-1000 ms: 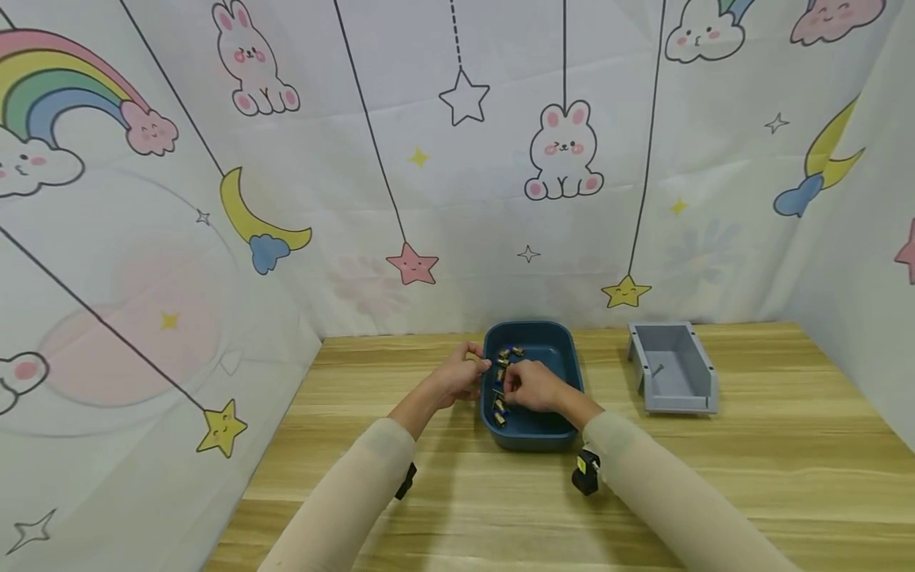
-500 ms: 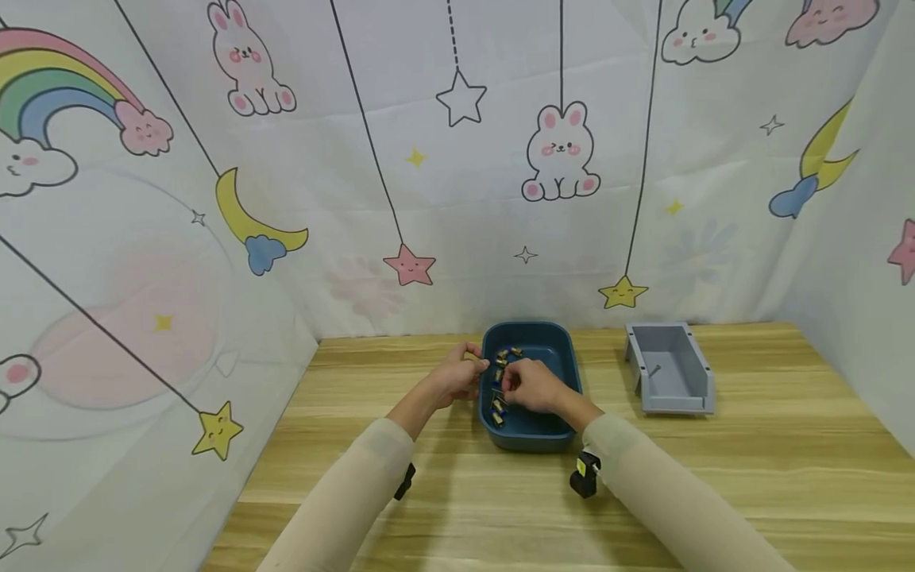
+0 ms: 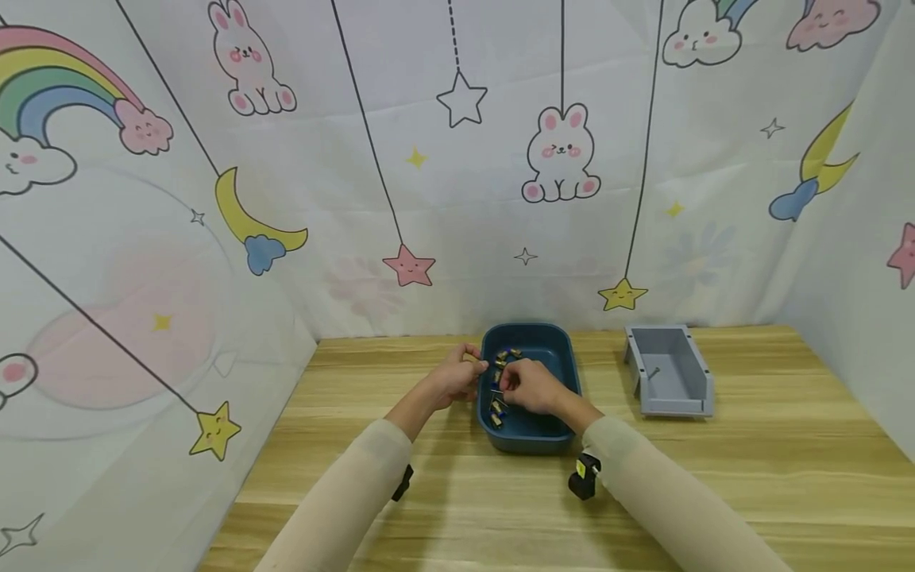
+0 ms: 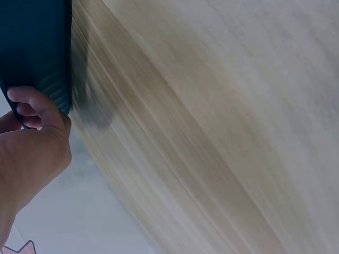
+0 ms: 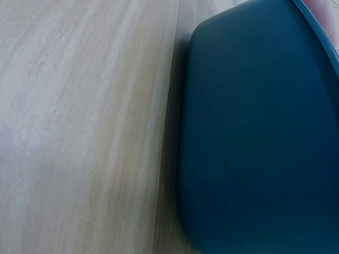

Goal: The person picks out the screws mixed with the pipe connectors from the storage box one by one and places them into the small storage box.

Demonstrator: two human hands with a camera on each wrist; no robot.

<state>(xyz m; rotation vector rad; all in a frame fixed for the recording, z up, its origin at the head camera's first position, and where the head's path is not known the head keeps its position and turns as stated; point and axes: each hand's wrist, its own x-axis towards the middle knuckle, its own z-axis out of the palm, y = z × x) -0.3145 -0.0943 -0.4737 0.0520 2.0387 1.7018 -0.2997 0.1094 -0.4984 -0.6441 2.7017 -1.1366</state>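
A dark blue plastic bin [image 3: 532, 445] stands on the table, with several small brass-coloured pieces with blue parts [image 3: 496, 413] along its left side. My left hand [image 3: 454, 376] grips the bin's left rim, thumb at the top edge; the left wrist view shows its fingers curled at the bin's edge. Inside the bin, my right hand [image 3: 534, 387] has its fingers bent down in a pinch. A thin metal piece [image 3: 497, 392] shows at its fingertips, too small to name; the fingertips are partly hidden. In the right wrist view only the bin's outer wall [image 5: 254, 137] fills the right side.
A grey open-fronted parts bin [image 3: 675, 407] stands to the right, with one screw [image 3: 654, 372] lying in it. Behind the wooden table [image 3: 500, 508] hangs a white printed cloth [image 3: 486, 199], with more cloth at both sides.
Both hands stay almost in place at the blue bin. The head view shifts slightly; no piece is visibly moved.
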